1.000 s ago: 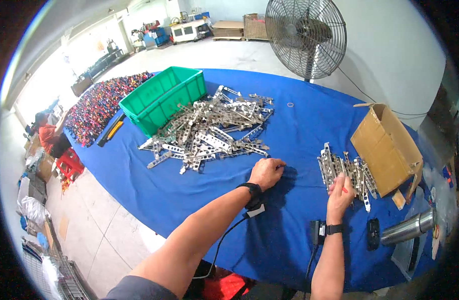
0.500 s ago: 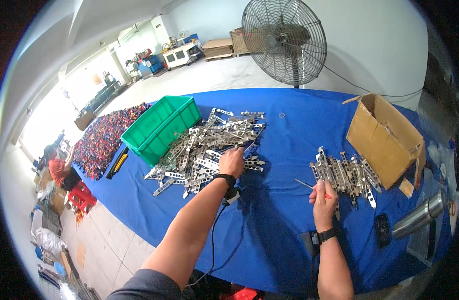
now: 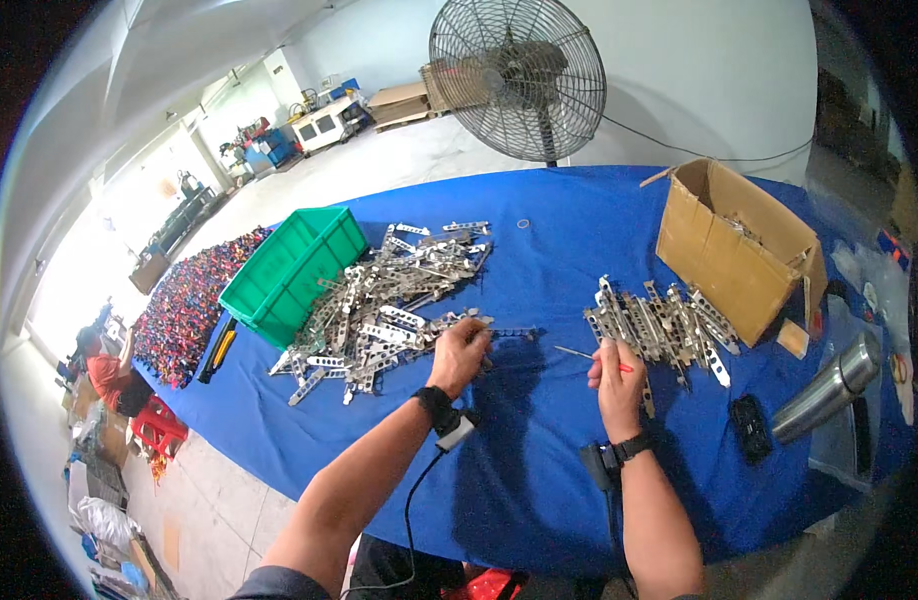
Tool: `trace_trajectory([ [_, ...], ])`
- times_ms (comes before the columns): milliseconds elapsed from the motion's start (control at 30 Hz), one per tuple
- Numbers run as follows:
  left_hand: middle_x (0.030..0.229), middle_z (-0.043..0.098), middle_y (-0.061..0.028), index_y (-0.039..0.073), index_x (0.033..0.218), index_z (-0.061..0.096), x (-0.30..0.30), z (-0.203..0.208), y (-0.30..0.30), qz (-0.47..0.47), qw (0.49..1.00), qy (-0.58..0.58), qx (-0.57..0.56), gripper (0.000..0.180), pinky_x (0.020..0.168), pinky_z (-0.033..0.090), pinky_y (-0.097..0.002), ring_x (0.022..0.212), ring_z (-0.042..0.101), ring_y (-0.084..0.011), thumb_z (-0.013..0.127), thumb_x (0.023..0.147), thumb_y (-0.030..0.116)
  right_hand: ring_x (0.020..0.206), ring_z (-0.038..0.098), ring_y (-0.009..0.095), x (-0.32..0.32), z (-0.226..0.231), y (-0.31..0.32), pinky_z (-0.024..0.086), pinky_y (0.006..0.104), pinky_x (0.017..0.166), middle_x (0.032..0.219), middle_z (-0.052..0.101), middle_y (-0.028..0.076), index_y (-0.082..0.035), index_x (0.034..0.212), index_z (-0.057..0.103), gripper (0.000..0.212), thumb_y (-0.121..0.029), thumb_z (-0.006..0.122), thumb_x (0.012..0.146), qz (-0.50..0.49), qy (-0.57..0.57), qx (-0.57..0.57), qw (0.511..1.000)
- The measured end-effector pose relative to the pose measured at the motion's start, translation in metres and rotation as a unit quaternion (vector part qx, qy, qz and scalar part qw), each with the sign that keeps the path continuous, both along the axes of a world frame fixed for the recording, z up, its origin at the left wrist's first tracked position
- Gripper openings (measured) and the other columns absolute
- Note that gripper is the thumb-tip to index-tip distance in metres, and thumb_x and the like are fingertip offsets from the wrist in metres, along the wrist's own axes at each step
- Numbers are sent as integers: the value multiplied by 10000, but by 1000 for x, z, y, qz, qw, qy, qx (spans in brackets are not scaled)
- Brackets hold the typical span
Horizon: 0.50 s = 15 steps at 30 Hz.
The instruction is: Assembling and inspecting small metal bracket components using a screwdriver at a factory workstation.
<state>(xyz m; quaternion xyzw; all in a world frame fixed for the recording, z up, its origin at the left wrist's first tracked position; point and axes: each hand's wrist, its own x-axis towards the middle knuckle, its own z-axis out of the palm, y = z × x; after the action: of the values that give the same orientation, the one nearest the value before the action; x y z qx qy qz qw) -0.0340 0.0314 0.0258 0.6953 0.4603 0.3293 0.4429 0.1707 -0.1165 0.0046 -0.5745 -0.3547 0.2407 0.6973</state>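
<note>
My left hand (image 3: pixel 461 355) is closed on a perforated metal strip (image 3: pixel 517 332), which sticks out to the right past the fingers. Just behind and to the left of that hand lies a big jumbled pile of similar silver strips (image 3: pixel 389 290). My right hand (image 3: pixel 617 385) grips a thin tool with a slim metal shaft (image 3: pixel 573 351) and a red handle; its exact kind is too small to tell. The shaft points left, toward my left hand. A second, smaller heap of perforated strips (image 3: pixel 669 325) lies right behind my right hand.
A green plastic crate (image 3: pixel 289 270) stands left of the big pile, beside a yellow-black cutter (image 3: pixel 219 350) and a mound of colourful small pieces (image 3: pixel 194 305). At right are an open cardboard box (image 3: pixel 729 260) and a steel flask (image 3: pixel 829 388). A fan (image 3: pixel 519 75) stands behind.
My left hand has drawn back from the big pile, a metal strip now showing in its fingers. My right hand still holds the thin tool. The whole view has shifted slightly.
</note>
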Motion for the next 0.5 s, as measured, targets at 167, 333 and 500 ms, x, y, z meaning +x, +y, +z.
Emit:
trace_trajectory([
  [167,721,647,-48,-5,1150,685,4,-17,-26,-13,998,9,57,273,550,496,-274,585,593,-97,576,948,143,530,558,88,-2,3,1,469,234,473,614,565,25,-38,797,601,360,-299,511,1028,-4,7,-3,1000],
  [333,738,647,-29,24,1154,685,2,-37,-31,-10,997,-51,50,252,582,493,-272,626,587,-98,623,947,154,514,546,88,0,-1,1,458,226,469,607,561,19,-46,789,597,369,-315,509,1026,-6,17,-7,1000],
  [500,731,676,-79,44,1151,677,1,-43,-30,14,995,-17,97,245,623,507,-308,644,634,-150,632,937,156,494,528,84,-1,1,3,437,225,464,601,558,9,-55,809,610,372,-331,493,1029,0,30,3,1000],
])
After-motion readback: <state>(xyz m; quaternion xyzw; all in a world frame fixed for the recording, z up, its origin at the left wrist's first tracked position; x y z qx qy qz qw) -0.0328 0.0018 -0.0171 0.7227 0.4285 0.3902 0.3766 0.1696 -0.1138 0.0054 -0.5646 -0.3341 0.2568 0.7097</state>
